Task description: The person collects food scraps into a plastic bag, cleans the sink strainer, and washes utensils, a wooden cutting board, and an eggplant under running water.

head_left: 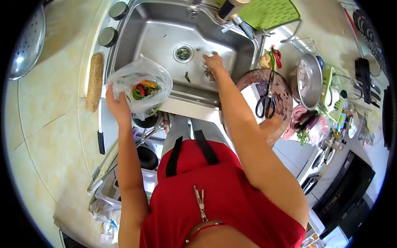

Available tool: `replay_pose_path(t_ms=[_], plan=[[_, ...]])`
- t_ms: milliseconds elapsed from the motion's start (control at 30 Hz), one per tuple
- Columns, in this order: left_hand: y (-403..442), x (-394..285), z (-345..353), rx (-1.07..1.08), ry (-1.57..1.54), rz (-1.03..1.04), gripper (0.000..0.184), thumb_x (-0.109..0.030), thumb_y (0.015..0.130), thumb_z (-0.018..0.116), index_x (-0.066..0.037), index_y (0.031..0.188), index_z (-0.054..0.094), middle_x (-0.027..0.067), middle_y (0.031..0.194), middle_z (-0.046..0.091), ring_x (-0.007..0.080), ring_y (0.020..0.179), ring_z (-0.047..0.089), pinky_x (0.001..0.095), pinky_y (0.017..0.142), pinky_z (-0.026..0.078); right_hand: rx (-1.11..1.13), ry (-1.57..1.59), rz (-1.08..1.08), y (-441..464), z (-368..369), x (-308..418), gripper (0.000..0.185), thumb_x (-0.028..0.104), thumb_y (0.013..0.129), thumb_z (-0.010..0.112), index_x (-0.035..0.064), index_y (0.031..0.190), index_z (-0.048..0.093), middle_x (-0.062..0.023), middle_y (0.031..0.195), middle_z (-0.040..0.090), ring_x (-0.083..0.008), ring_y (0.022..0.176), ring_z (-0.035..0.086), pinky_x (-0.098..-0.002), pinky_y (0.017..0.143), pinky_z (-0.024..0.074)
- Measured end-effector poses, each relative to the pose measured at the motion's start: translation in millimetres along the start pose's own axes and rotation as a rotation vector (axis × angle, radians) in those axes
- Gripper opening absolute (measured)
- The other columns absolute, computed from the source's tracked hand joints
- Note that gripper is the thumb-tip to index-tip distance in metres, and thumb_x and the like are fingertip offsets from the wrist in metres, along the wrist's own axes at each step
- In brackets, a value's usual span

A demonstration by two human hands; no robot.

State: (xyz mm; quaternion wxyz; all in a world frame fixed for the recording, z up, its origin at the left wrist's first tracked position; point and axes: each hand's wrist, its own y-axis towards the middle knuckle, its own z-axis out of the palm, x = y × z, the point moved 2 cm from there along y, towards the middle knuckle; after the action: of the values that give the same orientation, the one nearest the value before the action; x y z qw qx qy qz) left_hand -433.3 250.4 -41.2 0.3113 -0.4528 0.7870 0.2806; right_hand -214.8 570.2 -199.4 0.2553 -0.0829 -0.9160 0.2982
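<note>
A clear plastic bag [159,76] with red, orange and green scraps inside hangs at the sink's front left edge. My left hand [118,105] grips the bag's left side, its fingers bent against the plastic. Over the right part of the steel sink [155,37], my right hand [213,61] reaches down with its fingers partly spread. Dark scraps [209,74] lie on the basin floor just below that hand; whether it holds any is too small to tell. Another dark scrap [187,77] lies under the drain [182,53].
Right of the sink, a round board [283,97] carries black-handled scissors [269,99] and a knife blade. Beyond it are a metal bowl [310,80], peppers [276,58] and eggplants [308,120]. A loofah [95,82] and two jars stand along the left edge.
</note>
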Motion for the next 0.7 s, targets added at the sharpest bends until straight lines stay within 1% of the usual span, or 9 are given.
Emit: replay_pose_path(t_ms=[67, 100, 133, 167, 233, 333, 433, 633, 700], plan=[[-2, -3, -1, 0.014, -0.052, -0.032, 0.046, 0.003, 0.079, 0.054, 0.005, 0.125, 0.049, 0.0175, 0.118, 0.053, 0.0293, 0.113, 0.050, 0.0364, 0.099, 0.036, 0.129, -0.537, -0.088, 29, 23, -24, 0.058, 0.044, 0.081, 0.062, 0.0049, 0.122, 0.049, -0.0217, 0.124, 0.050, -0.0359, 0.116, 0.050, -0.0427, 0.092, 0.0439], [-2, -1, -3, 0.023, -0.077, -0.047, 0.046, 0.003, 0.079, 0.054, 0.005, 0.125, 0.049, 0.0174, 0.118, 0.053, 0.0291, 0.113, 0.050, 0.0364, 0.100, 0.035, 0.134, -0.558, 0.038, 28, 32, -35, 0.068, 0.049, 0.079, 0.061, 0.0039, 0.126, 0.041, -0.0222, 0.129, 0.043, -0.0375, 0.118, 0.045, -0.0442, 0.094, 0.0422], [-3, 5, -4, 0.060, -0.065, -0.057, 0.048, 0.003, 0.081, 0.054, 0.002, 0.128, 0.046, 0.0158, 0.126, 0.049, 0.0250, 0.119, 0.046, 0.0336, 0.101, 0.034, 0.018, -0.123, 0.405, 19, 33, -44, 0.079, 0.055, 0.078, 0.060, 0.0028, 0.131, 0.032, -0.0227, 0.134, 0.035, -0.0392, 0.121, 0.040, -0.0457, 0.095, 0.0404], [-2, 10, -6, 0.050, -0.078, -0.068, 0.047, 0.003, 0.081, 0.054, 0.003, 0.128, 0.047, 0.0163, 0.124, 0.050, 0.0263, 0.118, 0.047, 0.0346, 0.101, 0.034, -0.170, 0.219, 0.656, 10, 34, -49, 0.089, 0.060, 0.076, 0.059, 0.0018, 0.135, 0.024, -0.0233, 0.138, 0.028, -0.0409, 0.124, 0.036, -0.0472, 0.097, 0.0387], [-3, 10, -5, 0.028, -0.103, -0.092, 0.047, 0.003, 0.079, 0.053, 0.005, 0.126, 0.047, 0.0173, 0.120, 0.052, 0.0290, 0.115, 0.048, 0.0366, 0.100, 0.035, -0.228, 0.305, 0.766, 7, 40, -53, 0.111, 0.071, 0.073, 0.057, -0.0003, 0.143, 0.008, -0.0243, 0.148, 0.013, -0.0442, 0.130, 0.026, -0.0502, 0.099, 0.0352], [-2, 16, -4, 0.034, -0.141, -0.119, 0.046, 0.004, 0.080, 0.054, 0.005, 0.126, 0.047, 0.0169, 0.121, 0.052, 0.0279, 0.114, 0.049, 0.0362, 0.100, 0.035, -0.161, 0.186, 0.762, 21, 54, -57, 0.114, 0.071, 0.068, 0.062, 0.0017, 0.144, 0.010, -0.0254, 0.148, 0.008, -0.0471, 0.131, 0.023, -0.0520, 0.101, 0.0327], [-3, 19, -3, 0.034, -0.153, -0.144, 0.045, 0.004, 0.081, 0.054, 0.005, 0.126, 0.047, 0.0167, 0.121, 0.051, 0.0274, 0.114, 0.049, 0.0355, 0.099, 0.036, -0.168, -0.013, 0.655, 11, 62, -33, 0.112, 0.068, 0.067, 0.065, 0.0025, 0.142, 0.014, -0.0279, 0.145, 0.010, -0.0477, 0.131, 0.023, -0.0533, 0.102, 0.0308], [-2, 15, 1, 0.039, -0.164, -0.174, 0.045, 0.003, 0.081, 0.053, 0.005, 0.125, 0.048, 0.0165, 0.123, 0.051, 0.0270, 0.115, 0.048, 0.0347, 0.100, 0.036, -0.225, -0.201, 0.435, 8, 79, -28, 0.089, 0.050, 0.070, 0.071, 0.0065, 0.133, 0.026, -0.0244, 0.135, 0.023, -0.0452, 0.123, 0.031, -0.0590, 0.096, 0.0348], [-2, 16, 1, 0.042, -0.159, -0.173, 0.044, 0.003, 0.081, 0.053, 0.005, 0.125, 0.048, 0.0164, 0.123, 0.051, 0.0269, 0.115, 0.048, 0.0345, 0.100, 0.036, -0.213, -0.215, 0.340, 8, 79, -24, 0.076, 0.042, 0.073, 0.072, 0.0104, 0.129, 0.031, -0.0221, 0.131, 0.026, -0.0447, 0.121, 0.034, -0.0566, 0.094, 0.0388]])
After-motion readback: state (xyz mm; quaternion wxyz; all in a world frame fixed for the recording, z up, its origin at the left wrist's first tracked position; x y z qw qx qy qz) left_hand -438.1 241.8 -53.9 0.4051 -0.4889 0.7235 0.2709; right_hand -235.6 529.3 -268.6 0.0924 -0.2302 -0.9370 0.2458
